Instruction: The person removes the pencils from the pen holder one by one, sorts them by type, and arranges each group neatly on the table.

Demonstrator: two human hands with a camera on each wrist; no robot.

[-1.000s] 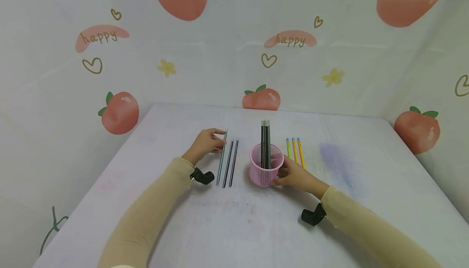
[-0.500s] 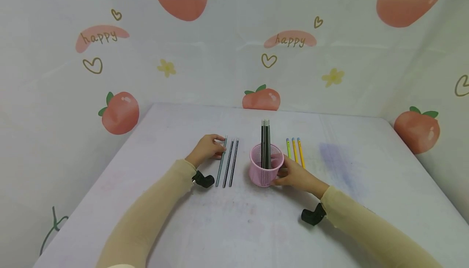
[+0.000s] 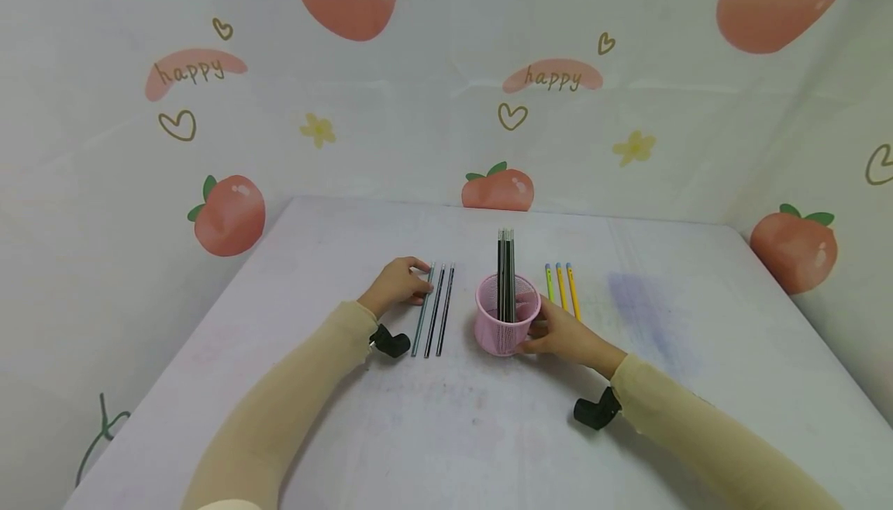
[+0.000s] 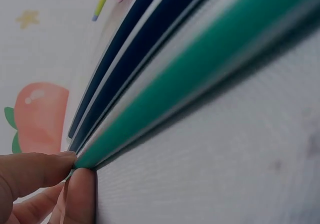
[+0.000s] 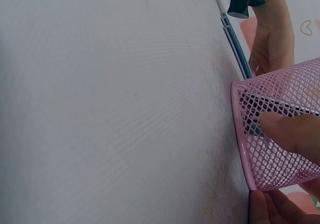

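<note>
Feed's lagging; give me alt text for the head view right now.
The left hand pinches a teal pencil-like stick near its far end, beside two dark sticks on a white table. The right hand grips a pink mesh cup holding upright black sticks; right of it lie one lime and two yellow pencils, partly hidden.

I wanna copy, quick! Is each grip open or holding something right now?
Left-hand grip: closed, pinching the teal pencil.
Right-hand grip: closed, holding the pink mesh cup.

We see a curtained booth, its peach-printed sheeting (image 3: 412,99) enclosing a pale table (image 3: 446,448) left, far and right.
</note>
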